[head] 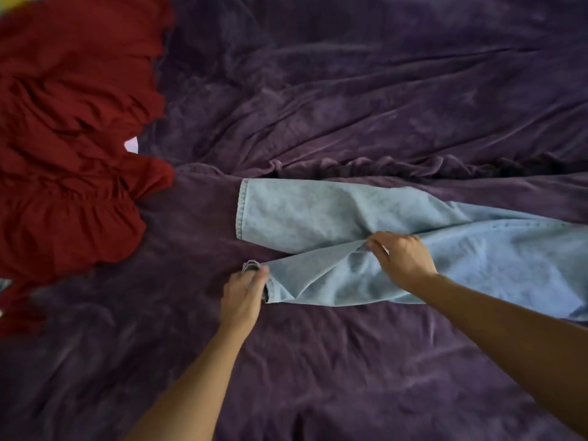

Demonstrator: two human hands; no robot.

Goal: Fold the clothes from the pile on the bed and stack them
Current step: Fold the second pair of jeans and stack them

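Two garments share our bed [350, 393]: the red garment [73, 154] lies crumpled at left, while our left hand [245, 294] pinches the near hem of the pale jeans [318, 214] and our right hand [401, 259] pinches the inseam, so next we should lay leg over leg.

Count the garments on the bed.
2. A red garment lies bunched at the left; pale blue jeans lie centre-right, held by the left hand and right hand. Scraps beside the red one may be more.
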